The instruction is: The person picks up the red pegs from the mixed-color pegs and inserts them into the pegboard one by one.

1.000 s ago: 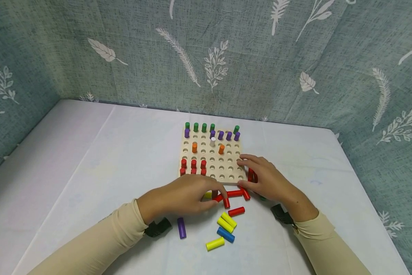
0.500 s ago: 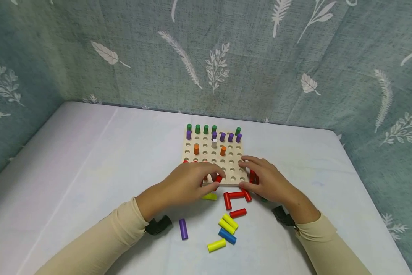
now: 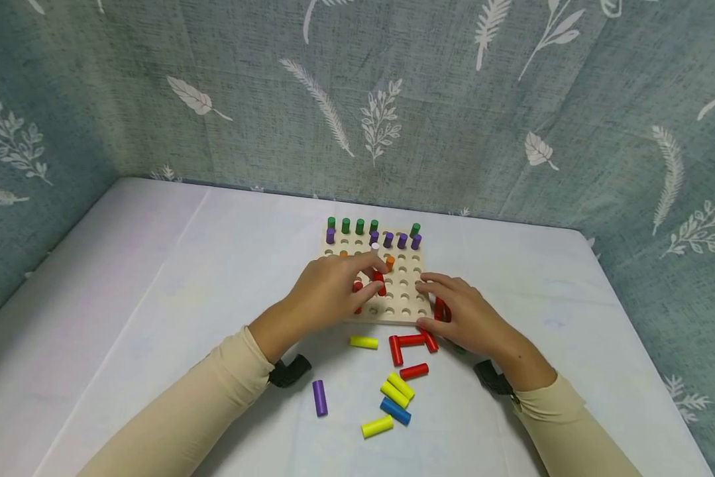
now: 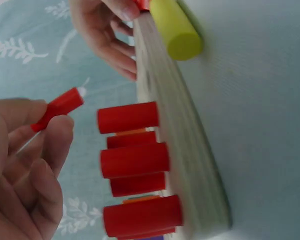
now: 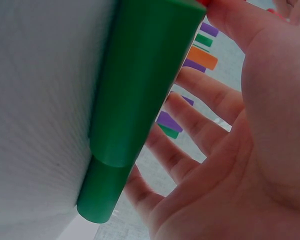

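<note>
Between thumb and fingertips, my left hand (image 3: 324, 291) pinches a red peg (image 3: 380, 283) over the wooden peg board (image 3: 387, 323). In the left wrist view that red peg (image 4: 66, 103) is tilted and clear of the board, whose standing red pegs (image 4: 135, 160) rise close by. My right hand (image 3: 467, 315) rests at the board's right edge, fingers spread and relaxed. Green pegs (image 5: 145, 90) lie beside its palm in the right wrist view. Green pegs (image 3: 360, 226), purple pegs (image 3: 388, 240), a white peg (image 3: 375, 248) and an orange peg (image 3: 389, 264) stand in the board.
Loose pegs lie in front of the board on the white tabletop (image 3: 202, 278): red (image 3: 396, 351), yellow (image 3: 377, 426), blue (image 3: 395, 411) and purple (image 3: 319, 398). More red pegs (image 3: 439, 309) lie beside the right hand. A leaf-patterned curtain (image 3: 429, 132) hangs behind the table.
My left hand picked up a red peg from the loose ones in front and carried it forward over the board. The right hand stays at the board's edge. The head view shifted slightly.
</note>
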Available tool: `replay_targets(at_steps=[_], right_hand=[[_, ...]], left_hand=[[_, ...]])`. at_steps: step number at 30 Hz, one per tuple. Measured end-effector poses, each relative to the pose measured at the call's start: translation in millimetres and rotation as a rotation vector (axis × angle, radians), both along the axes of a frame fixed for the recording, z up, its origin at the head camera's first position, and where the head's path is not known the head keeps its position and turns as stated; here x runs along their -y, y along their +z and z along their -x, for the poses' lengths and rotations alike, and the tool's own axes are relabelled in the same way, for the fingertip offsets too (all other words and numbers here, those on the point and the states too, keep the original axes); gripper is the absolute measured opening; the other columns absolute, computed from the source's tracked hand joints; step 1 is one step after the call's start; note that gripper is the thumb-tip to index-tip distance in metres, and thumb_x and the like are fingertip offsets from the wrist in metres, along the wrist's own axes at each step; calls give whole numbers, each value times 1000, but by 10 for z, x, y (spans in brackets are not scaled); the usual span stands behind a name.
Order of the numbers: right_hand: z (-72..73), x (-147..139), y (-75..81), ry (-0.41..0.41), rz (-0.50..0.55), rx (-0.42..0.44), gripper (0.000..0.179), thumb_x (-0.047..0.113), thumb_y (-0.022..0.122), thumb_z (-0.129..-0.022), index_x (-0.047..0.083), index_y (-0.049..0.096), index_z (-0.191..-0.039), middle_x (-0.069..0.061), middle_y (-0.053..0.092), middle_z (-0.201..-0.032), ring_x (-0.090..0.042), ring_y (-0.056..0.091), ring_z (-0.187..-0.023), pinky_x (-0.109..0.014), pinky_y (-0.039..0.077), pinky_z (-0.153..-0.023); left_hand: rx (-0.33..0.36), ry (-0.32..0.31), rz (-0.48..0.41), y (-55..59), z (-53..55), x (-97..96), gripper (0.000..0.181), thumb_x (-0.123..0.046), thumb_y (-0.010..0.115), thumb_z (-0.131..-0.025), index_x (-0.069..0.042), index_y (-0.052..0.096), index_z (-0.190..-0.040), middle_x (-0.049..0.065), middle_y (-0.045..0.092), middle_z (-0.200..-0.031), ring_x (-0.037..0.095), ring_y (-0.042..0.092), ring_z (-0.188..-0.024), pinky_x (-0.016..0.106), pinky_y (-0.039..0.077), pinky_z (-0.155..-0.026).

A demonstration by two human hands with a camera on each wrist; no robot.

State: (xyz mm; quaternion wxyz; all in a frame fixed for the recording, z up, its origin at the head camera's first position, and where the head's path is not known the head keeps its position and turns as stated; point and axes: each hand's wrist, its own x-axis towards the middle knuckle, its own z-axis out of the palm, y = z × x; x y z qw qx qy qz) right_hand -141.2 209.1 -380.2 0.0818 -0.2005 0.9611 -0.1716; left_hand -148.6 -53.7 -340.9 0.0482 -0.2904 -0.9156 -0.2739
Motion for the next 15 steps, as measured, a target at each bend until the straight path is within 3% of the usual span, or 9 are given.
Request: replay_targets(at_steps=[5, 9, 15], right_hand=[[1, 2, -14, -7, -10, 2, 71, 42, 78, -85, 21, 51, -147, -6, 40, -158, -36, 40, -142, -65, 38, -109], [2, 7, -10, -8, -13, 3, 71, 42, 78, -85, 20, 51, -147, -7, 41, -157, -36, 40, -142, -64, 38, -109], [-4, 17, 7, -14, -10, 10, 71, 41, 78, -85, 20, 51, -147, -7, 40, -158, -36, 40, -142, -64, 39, -108]], left_hand=[[1, 71, 21, -52, 33, 4, 24, -26, 73, -93, -20, 67, -115, -3, 77, -104, 11, 60, -61, 26, 44, -57], [36, 86, 51, -96, 57, -1, 26, -26, 74, -92, -19, 67, -116, -2, 77, -107, 16, 69, -77, 26, 48, -62], [39, 59, 75, -160, 84, -2, 23, -25, 72, -93, -18, 67, -115, -2, 78, -105, 12, 61, -66, 24, 39, -53]])
